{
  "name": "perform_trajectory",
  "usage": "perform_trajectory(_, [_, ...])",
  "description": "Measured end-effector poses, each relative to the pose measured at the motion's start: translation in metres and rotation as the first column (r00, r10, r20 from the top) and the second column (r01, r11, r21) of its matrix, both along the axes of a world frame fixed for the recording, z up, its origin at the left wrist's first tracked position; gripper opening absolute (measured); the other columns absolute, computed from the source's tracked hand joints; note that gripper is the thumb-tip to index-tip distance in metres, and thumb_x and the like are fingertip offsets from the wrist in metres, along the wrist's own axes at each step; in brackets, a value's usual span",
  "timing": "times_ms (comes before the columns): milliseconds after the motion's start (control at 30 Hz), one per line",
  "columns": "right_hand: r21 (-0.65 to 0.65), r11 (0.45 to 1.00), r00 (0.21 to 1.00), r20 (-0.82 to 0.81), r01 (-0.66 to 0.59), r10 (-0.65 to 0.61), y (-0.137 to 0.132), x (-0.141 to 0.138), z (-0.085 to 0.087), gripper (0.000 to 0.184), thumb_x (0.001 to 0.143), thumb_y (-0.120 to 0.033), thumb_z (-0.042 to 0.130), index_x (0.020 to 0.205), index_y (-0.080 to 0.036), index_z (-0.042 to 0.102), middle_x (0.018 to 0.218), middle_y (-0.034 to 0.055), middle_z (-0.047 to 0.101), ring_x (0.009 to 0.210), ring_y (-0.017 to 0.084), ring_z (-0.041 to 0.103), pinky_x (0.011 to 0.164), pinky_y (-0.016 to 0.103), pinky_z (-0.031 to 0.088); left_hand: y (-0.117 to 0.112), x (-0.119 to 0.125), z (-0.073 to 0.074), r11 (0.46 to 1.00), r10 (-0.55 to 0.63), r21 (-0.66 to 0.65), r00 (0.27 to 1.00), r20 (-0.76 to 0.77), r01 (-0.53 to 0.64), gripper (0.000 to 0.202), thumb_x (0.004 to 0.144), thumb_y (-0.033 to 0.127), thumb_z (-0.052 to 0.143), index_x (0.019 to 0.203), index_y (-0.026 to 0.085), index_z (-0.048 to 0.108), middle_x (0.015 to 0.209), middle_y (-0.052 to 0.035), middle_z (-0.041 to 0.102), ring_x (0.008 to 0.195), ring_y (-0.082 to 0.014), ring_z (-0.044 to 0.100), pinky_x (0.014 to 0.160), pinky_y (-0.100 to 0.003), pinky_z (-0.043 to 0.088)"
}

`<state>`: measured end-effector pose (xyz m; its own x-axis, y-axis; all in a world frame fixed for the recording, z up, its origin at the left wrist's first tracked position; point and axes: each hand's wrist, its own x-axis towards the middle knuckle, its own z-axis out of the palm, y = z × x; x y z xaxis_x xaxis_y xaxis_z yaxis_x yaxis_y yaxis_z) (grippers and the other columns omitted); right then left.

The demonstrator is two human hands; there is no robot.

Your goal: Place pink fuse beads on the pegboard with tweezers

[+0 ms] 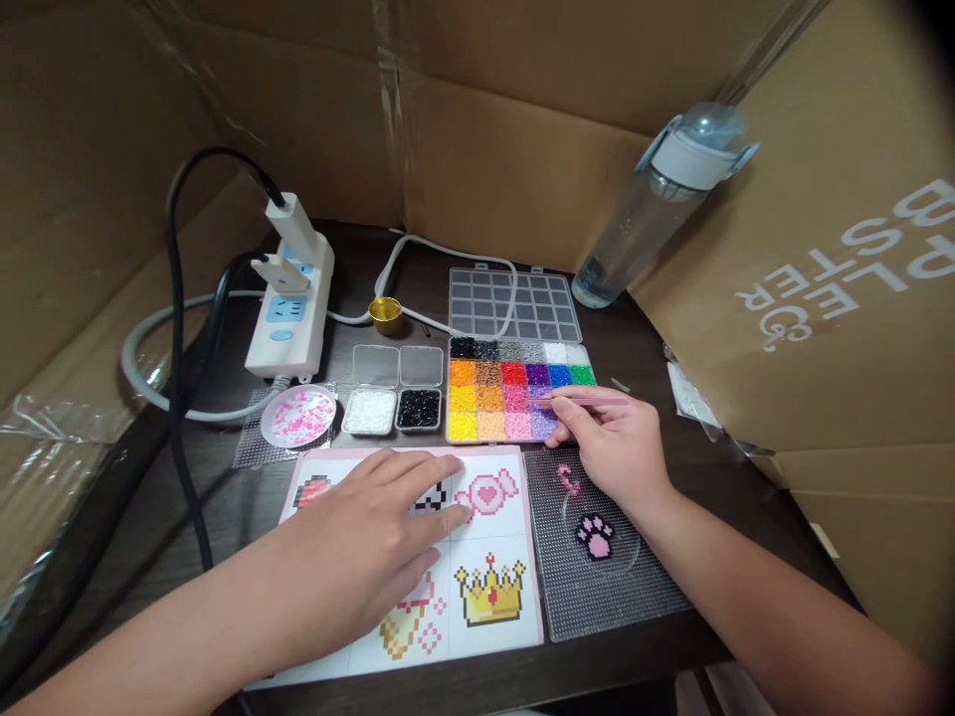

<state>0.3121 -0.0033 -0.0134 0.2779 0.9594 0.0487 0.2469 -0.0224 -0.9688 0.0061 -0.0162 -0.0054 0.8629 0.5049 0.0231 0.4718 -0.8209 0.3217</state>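
My left hand (380, 532) lies flat, fingers stretched, on a pattern card (496, 607) printed with a candy, a crown and other pixel pictures. My right hand (616, 443) pinches thin tweezers (578, 400) whose tip reaches over the purple and pink compartments of a bead box (520, 390) filled with many colours. Under that wrist lies a clear pegboard (608, 587) carrying a black and pink paw (595, 535) and a small pink bead shape (568, 479).
Left of the bead box stand a small case of white and black beads (394, 408) and a round dish of pink beads (299, 416). A power strip (292, 298) with cables, a gold cap (386, 312) and a water bottle (657, 199) sit behind. Cardboard walls surround the dark table.
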Motion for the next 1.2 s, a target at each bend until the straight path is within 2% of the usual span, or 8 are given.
perform_trajectory(167, [0.0,1.0,1.0,0.008,-0.008,0.008,0.0005,-0.0003,0.0012,0.018,0.087,-0.036,0.086,0.083,-0.019,0.09,0.062,0.004,0.078,0.05,0.017,0.074,0.056,0.03,0.066,0.0017,-0.0001,0.0003,1.0,-0.007,0.004,1.0,0.017,0.007,0.047,0.106,0.017,0.067,0.149,0.033,0.078,0.163,-0.0116,0.07,0.144,-0.0396,0.069,0.117,-0.059,0.062])
perform_trajectory(333, [0.002,1.0,1.0,0.01,-0.014,0.014,0.001,-0.0001,0.0005,0.019,0.087,-0.037,0.086,0.083,-0.019,0.09,0.062,0.0039,0.078,0.05,0.017,0.073,0.057,0.032,0.066,0.0022,-0.0004,0.0008,1.0,0.004,0.003,0.997,0.073,-0.004,0.044,0.107,0.02,0.068,0.147,0.034,0.079,0.161,-0.0092,0.072,0.143,-0.0371,0.07,0.117,-0.055,0.062])
perform_trajectory(600, [0.003,1.0,1.0,0.002,-0.019,0.019,0.0015,0.001,0.0001,0.023,0.087,-0.042,0.09,0.085,-0.019,0.089,0.06,0.0021,0.075,0.05,0.018,0.073,0.056,0.031,0.065,0.0014,-0.0001,-0.0014,1.0,0.015,-0.008,0.998,0.057,-0.015,0.044,0.109,0.021,0.068,0.148,0.036,0.079,0.164,-0.0077,0.069,0.146,-0.0366,0.067,0.119,-0.055,0.06])
perform_trajectory(767, [0.01,1.0,1.0,0.014,-0.017,0.017,0.0013,0.0005,0.0002,0.023,0.087,-0.042,0.089,0.084,-0.019,0.09,0.06,0.0025,0.075,0.051,0.017,0.072,0.055,0.031,0.064,0.0014,-0.0011,-0.0008,1.0,0.001,0.014,1.0,0.02,-0.002,0.044,0.106,0.019,0.067,0.146,0.033,0.08,0.162,-0.0107,0.07,0.144,-0.0393,0.068,0.116,-0.058,0.063])
perform_trajectory(933, [0.041,0.999,1.0,0.005,-0.002,0.002,0.0008,0.0001,-0.0012,0.025,0.088,-0.044,0.088,0.085,-0.018,0.089,0.06,0.0029,0.076,0.049,0.018,0.072,0.053,0.031,0.064,0.0012,-0.0026,-0.0033,1.0,0.001,-0.007,1.0,0.021,-0.001,0.046,0.109,0.021,0.066,0.152,0.037,0.077,0.168,-0.0084,0.066,0.15,-0.0376,0.065,0.121,-0.057,0.059])
perform_trajectory(1200, [0.044,0.999,1.0,0.004,-0.003,0.003,0.0015,0.0014,-0.0022,0.026,0.089,-0.044,0.089,0.088,-0.018,0.09,0.061,0.0027,0.076,0.05,0.017,0.072,0.054,0.031,0.064,0.0015,0.0013,0.0003,1.0,0.004,0.012,0.998,0.063,-0.005,0.04,0.109,0.022,0.067,0.144,0.034,0.082,0.159,-0.0101,0.072,0.141,-0.0383,0.07,0.115,-0.056,0.062])
